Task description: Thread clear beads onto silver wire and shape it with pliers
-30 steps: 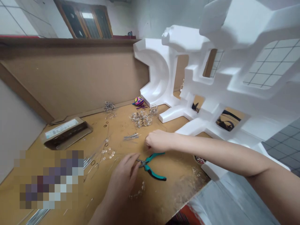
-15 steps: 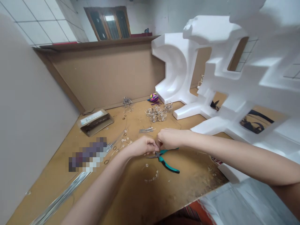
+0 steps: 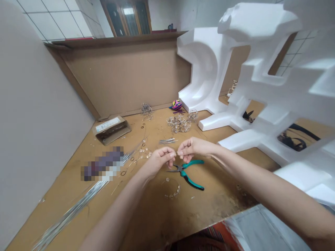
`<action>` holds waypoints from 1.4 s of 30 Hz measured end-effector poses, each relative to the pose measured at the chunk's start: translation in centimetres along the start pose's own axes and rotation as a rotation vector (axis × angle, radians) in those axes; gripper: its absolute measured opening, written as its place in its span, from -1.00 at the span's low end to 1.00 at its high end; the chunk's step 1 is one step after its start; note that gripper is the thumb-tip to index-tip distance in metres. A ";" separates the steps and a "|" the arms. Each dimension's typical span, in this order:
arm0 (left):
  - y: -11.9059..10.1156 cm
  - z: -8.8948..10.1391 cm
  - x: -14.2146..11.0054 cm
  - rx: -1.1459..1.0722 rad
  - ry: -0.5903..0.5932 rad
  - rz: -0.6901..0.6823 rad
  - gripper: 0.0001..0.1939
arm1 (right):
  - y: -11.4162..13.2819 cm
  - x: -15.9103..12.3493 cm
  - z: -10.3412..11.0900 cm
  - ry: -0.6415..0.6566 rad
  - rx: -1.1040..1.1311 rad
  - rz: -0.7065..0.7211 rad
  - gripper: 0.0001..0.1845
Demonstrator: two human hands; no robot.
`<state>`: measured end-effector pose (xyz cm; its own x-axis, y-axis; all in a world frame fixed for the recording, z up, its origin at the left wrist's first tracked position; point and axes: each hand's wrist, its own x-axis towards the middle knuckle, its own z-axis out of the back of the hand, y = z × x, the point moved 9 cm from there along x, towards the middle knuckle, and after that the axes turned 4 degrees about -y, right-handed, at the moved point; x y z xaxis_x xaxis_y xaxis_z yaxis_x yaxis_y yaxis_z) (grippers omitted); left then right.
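My left hand (image 3: 164, 157) and my right hand (image 3: 188, 149) are close together over the middle of the table, both closed in a pinch. A thin piece of wire (image 3: 176, 153) spans the small gap between their fingertips; its ends are hidden in the fingers. Just below lie pliers (image 3: 192, 180) with teal and black handles, jaws pointing left and handles spread. Nearer me is a ring of wire with clear beads (image 3: 178, 190). A small pile of short wire pieces (image 3: 168, 141) lies just beyond my hands.
Long straight wires (image 3: 75, 212) run along the left, beside a blurred-out object (image 3: 103, 164). A small cardboard box (image 3: 112, 129) stands behind them. Coiled, beaded wire pieces (image 3: 179, 123) and a colourful ball-like item (image 3: 176, 104) sit at the back. White foam packing (image 3: 246, 139) rises on the right.
My hands have drawn slightly apart and lifted from over the pliers, showing the wire between them. My right hand has turned so its fingers show. The view has shifted a little.
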<state>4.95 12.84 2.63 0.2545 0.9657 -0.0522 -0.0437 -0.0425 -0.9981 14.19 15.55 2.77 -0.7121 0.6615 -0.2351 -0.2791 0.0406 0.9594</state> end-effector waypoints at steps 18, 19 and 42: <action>4.0 0.2 -1.7 0.108 -0.134 0.121 -0.73 | -3.0 0.8 -2.1 -0.093 0.092 0.020 -0.61; 3.9 0.4 -1.8 0.108 -0.172 0.099 -0.75 | -3.0 1.0 -2.2 -0.104 0.098 0.030 -0.54; 6.7 1.7 -3.1 -0.236 -0.224 0.271 -0.74 | -4.0 -3.9 -4.0 -0.184 -1.503 0.141 -0.29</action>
<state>2.17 9.97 -3.83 0.0465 0.9424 -0.3314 0.1487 -0.3346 -0.9306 15.50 9.80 -0.83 -0.7322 0.6806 -0.0266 -0.6756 -0.7306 -0.0986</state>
